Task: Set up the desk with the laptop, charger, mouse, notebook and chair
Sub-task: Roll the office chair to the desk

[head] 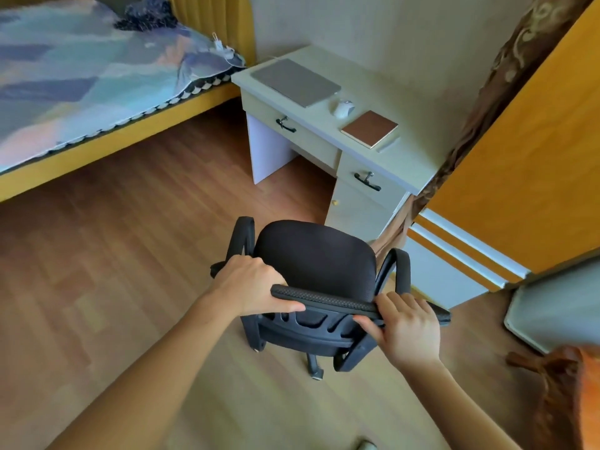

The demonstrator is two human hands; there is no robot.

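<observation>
Bedroom, wood floor. Desk (383,92) far right holds closed laptop (295,82), mouse (344,108), notebook (369,128). Both hands, left (251,287) and right (404,329), closed around backrest top of chair (316,258), near desk, evidently steering it toward kneehole.

Bed (97,102): yellow frame, patterned blue-grey cover, found at ten o'clock. Dark bundled cloth (146,13) is laid on it at eleven o'clock, with a small white clip-like item (218,43) near the cover's edge. Wooden plank floor (97,254) is seen across the lower half. Brown patterned curtain (500,69) is hung at two o'clock, beside an orange panel (535,157). Pen-like white stick (388,145) is noted at one o'clock.
</observation>
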